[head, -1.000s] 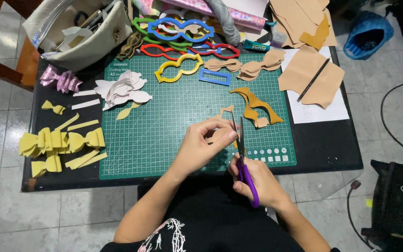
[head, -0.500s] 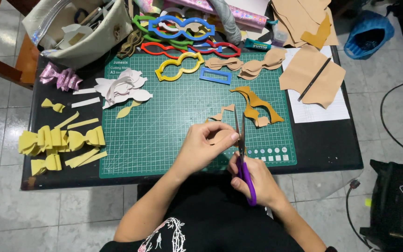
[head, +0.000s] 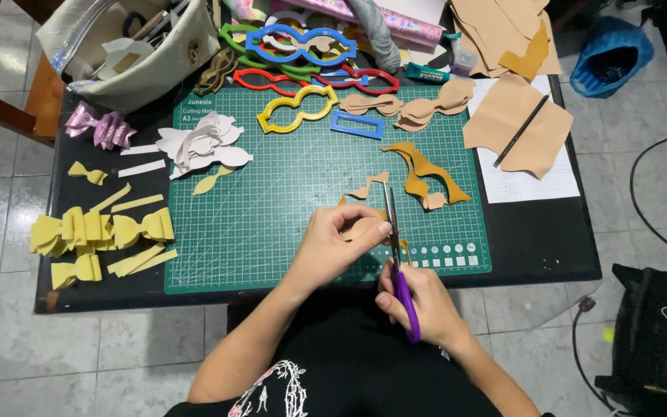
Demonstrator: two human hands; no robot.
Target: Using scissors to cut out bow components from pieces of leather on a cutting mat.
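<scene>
Here the left hand [head: 333,247] is pinching a small tan piece [head: 364,228] between closed fingers, near the front edge of the green cutting mat [head: 272,201]. The right hand [head: 418,305] is gripping purple-handled scissors [head: 397,255], blades pointing away and touching the piece. Yellow bows [head: 94,232] are lying at the table's left edge.

At lower centre of the frame, the left hand [head: 333,243] pinches a small tan piece [head: 364,228] over the green cutting mat [head: 272,201], while the right hand [head: 418,305] grips purple-handled scissors [head: 397,255], blades touching that piece
</scene>
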